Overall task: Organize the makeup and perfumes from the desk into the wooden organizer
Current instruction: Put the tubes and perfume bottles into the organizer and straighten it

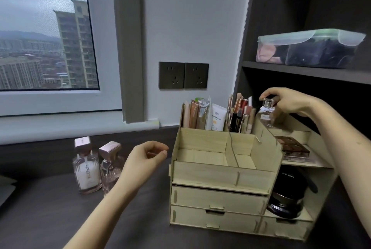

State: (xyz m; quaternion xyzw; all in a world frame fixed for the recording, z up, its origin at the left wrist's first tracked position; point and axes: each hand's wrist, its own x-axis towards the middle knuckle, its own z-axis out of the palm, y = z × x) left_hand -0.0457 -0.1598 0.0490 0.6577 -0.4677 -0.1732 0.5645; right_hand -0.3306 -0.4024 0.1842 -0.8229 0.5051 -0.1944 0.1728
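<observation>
right hand (287,102) pinches the clear perfume bottle (266,117) by its cap at two o'clock of the wooden organizer (220,174), so lower it upright, slowly; left hand (144,156) hangs loose, empty.

The left perfume bottle (87,170) carries "MARUBI" in dark capitals, running vertically up its white label; smaller print beside it is too blurred to read. The white tube (218,117) in the back row of the organizer (220,174) shows a logo near its top that looks like "Dr.G", with small lines beneath that cannot be made out. The black jar (289,186) has faint white lettering on its lid, illegible. The bow bottle (266,116) has a small label, also unreadable.
</observation>
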